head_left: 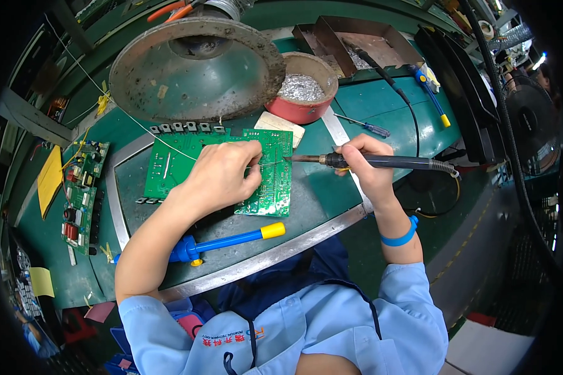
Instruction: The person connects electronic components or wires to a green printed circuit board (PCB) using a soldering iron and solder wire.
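My left hand (222, 170) is closed, pinching a thin solder wire (151, 130) that runs in from the upper left and sticks out past the fingers. Beneath it lies a green circuit board (274, 194), solder side up, with black components along its far edge. My right hand (370, 167) grips a soldering iron (406, 162) by its dark handle. The iron points left, its tip at the board's right edge near the wire's end; whether tip and wire touch is too small to tell. A blue and yellow desoldering pump (234, 240) lies in front of the board.
Behind the board hangs a wide metal fume hood (194, 78). A red pot (297, 111) of silvery scraps stands beside it. Farther right are a metal tray (391, 47), a screwdriver (370, 127) and another desoldering pump (433, 97). A second circuit board (83, 197) lies at left.
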A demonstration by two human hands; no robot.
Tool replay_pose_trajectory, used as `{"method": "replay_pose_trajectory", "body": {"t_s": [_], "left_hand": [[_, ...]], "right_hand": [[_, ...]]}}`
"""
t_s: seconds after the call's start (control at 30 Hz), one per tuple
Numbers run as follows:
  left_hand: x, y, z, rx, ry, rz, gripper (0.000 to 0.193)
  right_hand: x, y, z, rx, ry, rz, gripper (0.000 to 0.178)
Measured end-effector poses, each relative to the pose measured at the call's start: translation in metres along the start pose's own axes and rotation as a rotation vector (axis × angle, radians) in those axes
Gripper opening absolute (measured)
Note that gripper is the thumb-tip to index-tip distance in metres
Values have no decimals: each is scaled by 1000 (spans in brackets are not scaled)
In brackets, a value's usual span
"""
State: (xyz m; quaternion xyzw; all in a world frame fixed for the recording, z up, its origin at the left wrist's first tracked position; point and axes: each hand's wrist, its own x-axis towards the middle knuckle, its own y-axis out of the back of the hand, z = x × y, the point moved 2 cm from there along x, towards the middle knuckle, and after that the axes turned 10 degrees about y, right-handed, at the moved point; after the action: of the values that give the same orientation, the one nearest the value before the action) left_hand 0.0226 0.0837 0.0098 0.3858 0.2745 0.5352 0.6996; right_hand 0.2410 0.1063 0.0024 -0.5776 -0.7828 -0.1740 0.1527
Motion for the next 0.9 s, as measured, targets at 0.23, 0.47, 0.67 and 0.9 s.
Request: {"method": "replay_pose_trajectory", "body": {"t_s": [0.23,0.47,0.67,0.9], "left_hand": [[1,-5,-2,29,-63,85,9],[1,-8,-1,36,-66,122,8],[1,-6,-1,22,-35,101,8],[0,-5,-1,20,-36,92,8]], "right_hand": [[-1,-2,2,-12,-1,-18,10],[-1,-3,2,-36,32,-15,10],[-3,-2,1,-100,77,-26,9],[-5,-2,-4,-184,73,-60,10]]}}
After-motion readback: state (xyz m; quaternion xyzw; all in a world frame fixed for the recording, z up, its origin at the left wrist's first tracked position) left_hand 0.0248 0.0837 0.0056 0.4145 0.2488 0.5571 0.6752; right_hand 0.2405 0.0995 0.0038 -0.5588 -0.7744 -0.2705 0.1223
